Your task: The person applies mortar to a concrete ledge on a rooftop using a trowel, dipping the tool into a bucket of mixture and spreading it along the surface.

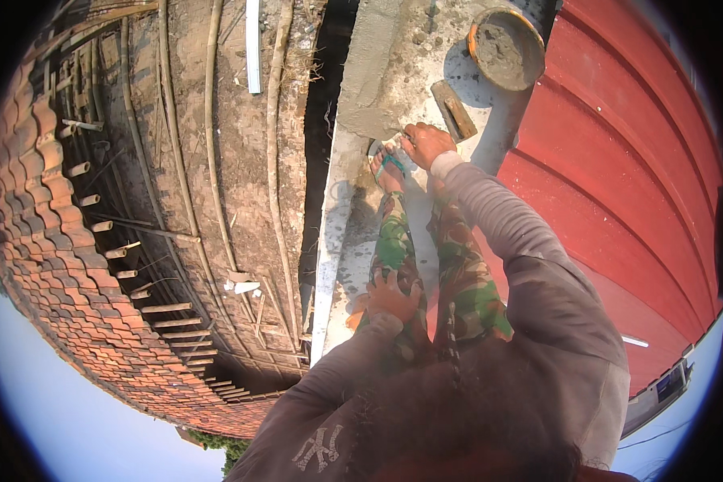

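My right hand (430,147) is low over the top of the concrete wall, close to my sandaled foot (388,169). Its fingers are curled closed, and what they grip is hidden beneath them. A patch of wet grey mortar (369,120) spreads over the wall just beyond the fingertips. My left hand (394,297) rests on my camouflage trouser leg with its fingers spread, holding nothing. Beyond my right hand lies a wooden float (454,110), a flat block with a raised strip. An orange-rimmed bucket (506,48) holding grey mortar stands farther off.
The narrow concrete ledge (353,265) under me has a dark gap (321,120) along its left. Past the gap are a rough wall with bamboo poles (213,120) and a clay-tiled roof (56,265). Red metal roofing (610,153) slopes along the right.
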`<state>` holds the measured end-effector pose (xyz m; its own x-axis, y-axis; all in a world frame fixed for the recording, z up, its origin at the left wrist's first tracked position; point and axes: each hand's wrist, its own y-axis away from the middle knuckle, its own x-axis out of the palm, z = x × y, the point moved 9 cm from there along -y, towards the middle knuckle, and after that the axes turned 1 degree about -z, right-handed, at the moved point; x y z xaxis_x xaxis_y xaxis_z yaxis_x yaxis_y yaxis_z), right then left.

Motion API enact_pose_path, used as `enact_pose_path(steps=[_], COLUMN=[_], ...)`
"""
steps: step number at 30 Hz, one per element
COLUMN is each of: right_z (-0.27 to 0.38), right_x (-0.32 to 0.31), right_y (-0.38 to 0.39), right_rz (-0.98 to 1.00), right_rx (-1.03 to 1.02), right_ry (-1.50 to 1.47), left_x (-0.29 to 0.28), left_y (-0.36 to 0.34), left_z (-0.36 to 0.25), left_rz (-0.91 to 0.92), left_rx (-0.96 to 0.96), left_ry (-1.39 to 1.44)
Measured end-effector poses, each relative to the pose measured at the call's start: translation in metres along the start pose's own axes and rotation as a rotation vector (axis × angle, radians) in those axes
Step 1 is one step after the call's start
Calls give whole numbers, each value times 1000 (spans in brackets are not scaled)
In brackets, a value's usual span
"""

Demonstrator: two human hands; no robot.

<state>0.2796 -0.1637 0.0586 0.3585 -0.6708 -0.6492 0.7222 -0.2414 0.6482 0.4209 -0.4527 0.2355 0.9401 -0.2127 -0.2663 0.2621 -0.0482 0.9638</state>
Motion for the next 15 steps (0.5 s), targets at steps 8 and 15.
enact_pose_path(steps=[8, 15], right_z=[-93, -62], right_x=[-153, -76], right_y=[-128, -149], right_rz=[-395, 27], right_rx=[184, 329], right_ry=[-367, -1929], left_x=[-15, -22], left_y=[-1, -4], left_z=[-13, -21], left_rz=[-3, -28], left_rx=[25, 17], left_ry=[-114, -112])
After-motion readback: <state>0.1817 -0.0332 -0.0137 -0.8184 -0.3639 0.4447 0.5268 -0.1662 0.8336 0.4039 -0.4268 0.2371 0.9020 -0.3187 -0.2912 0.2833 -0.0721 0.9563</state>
